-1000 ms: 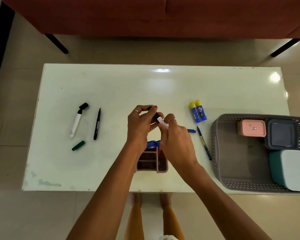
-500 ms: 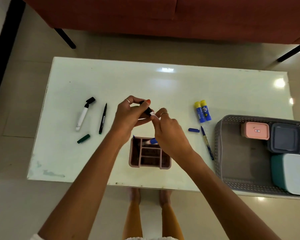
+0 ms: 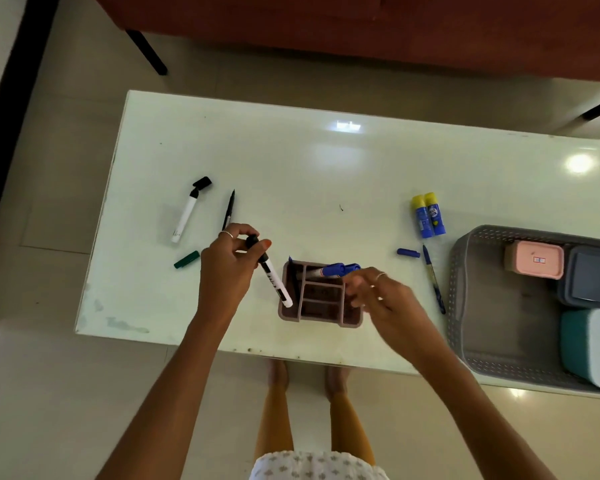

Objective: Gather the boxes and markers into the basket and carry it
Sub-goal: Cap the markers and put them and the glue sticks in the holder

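Note:
My left hand (image 3: 227, 271) pinches a capped black-and-white marker (image 3: 272, 277) by its top, the lower end at the left edge of a brown divided organizer (image 3: 321, 318). Blue-capped markers (image 3: 336, 270) lie inside the organizer's far section. My right hand (image 3: 378, 296) hovers blurred over the organizer's right side, fingers loose, holding nothing. A grey basket (image 3: 464, 306) at the right holds a pink box (image 3: 534, 259), a dark grey box (image 3: 593, 278) and a teal-and-white box (image 3: 593, 348).
On the white table (image 3: 326, 168): an uncapped white marker (image 3: 186, 216) with its black cap, a thin black pen (image 3: 229, 207), a green cap (image 3: 186, 259), two blue glue sticks (image 3: 428, 216), a blue cap (image 3: 408, 252) and a blue pen (image 3: 433, 282). A red sofa (image 3: 395, 26) stands behind.
My hands have separated. The left hand now holds the capped marker alone and has lowered it to the organizer; the right hand has let go and moved right.

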